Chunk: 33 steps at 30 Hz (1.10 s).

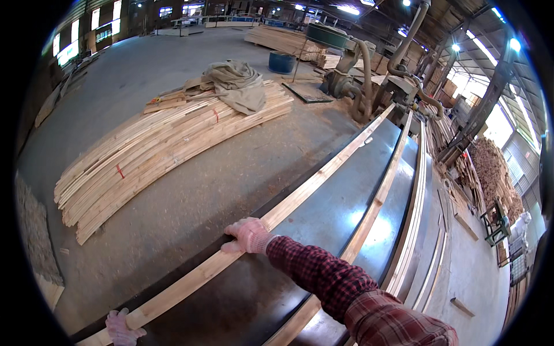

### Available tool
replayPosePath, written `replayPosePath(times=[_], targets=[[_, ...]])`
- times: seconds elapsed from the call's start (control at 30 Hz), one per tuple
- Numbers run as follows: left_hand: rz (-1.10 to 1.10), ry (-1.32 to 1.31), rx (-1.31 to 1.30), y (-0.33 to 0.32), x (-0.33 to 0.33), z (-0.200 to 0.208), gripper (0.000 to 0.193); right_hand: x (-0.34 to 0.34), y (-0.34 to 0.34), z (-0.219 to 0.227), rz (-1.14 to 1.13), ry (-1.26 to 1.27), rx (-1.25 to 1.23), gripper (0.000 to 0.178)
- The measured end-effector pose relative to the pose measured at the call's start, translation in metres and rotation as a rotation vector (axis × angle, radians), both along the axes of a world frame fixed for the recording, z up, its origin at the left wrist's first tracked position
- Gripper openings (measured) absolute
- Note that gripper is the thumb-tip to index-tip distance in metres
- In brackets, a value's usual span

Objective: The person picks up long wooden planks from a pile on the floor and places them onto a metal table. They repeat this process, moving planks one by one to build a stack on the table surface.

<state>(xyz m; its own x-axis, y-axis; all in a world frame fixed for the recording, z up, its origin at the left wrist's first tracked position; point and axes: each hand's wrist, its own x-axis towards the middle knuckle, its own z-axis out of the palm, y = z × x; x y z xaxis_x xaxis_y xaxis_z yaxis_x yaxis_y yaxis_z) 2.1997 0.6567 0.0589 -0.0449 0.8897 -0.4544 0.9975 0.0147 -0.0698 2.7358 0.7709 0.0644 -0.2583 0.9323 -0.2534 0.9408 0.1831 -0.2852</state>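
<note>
Right hand (pixel 249 234) out in front, pink-gloved, and its grip is closed on the plank (pixel 311 185), fingers over the outer edge; left hand (pixel 123 328) down by the near left corner of the surface (pixel 323 216), its grip wrapped across the same plank, though the frame cuts off part of it. The plank lies along the left edge of that dark, shiny surface, running away to the machine (pixel 398 86) at the far edge; whether its tip is inside cannot be told from here. A second plank (pixel 375 203) lies across the middle, under the plaid sleeve (pixel 323 277), and a bundle of strips (pixel 407 242) runs near the right edge. How does it handle? Long, thin and narrow, so it should be light for its length, stiff across its width but whippy along it, and hardly fragile. Sawn wood on a surface this glossy ought to slide easily, while the glove should bite well and keep splinters off. Best hold looks to be across both long edges, hands well apart, on the near half and clear of the machine. Over on the floor to the left sits a stack (pixel 167 144) of similar planks, a crumpled cloth (pixel 239 83) thrown over its far end.
</note>
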Motion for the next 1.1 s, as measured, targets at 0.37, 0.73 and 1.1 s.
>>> replayPosePath(times=[0.37,0.73,1.1], targets=[[0.012,-0.144,0.240,-0.007,-0.045,-0.021,0.097,-0.021,-0.004,0.001,-0.039,0.093,0.062,0.064],[-0.029,-0.089,0.617,-0.045,0.030,-0.006,0.094,-0.009,-0.065,0.007,0.282,0.125,0.482,0.029],[-0.277,-0.422,0.210,-0.359,0.258,0.067,0.057,0.069,-0.217,0.008,-0.021,-0.020,-0.458,0.073]])
